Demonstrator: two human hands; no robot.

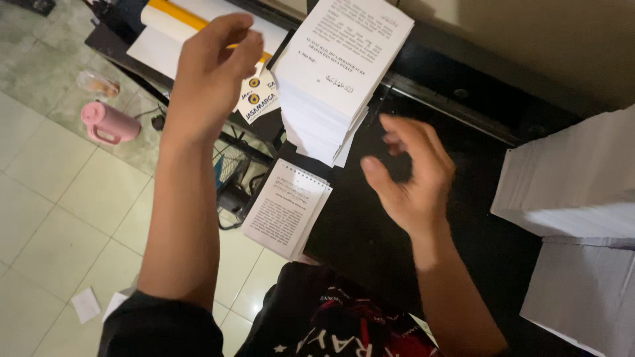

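Both hands hanging empty w/ fingers loosely curled, left hand (215, 73) upper left, right hand (413, 175) at centre beside the tall printed-sheet stack (334, 73) up top; one spiral-bound booklet (286, 208) lying finished lower centre, plenty of loose sheets left.

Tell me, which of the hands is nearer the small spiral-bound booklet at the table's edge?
The right hand is nearer: it hovers just right of the spiral-bound booklet, slightly above it in the picture. The left hand is raised farther off, up by the tall stack of printed sheets.
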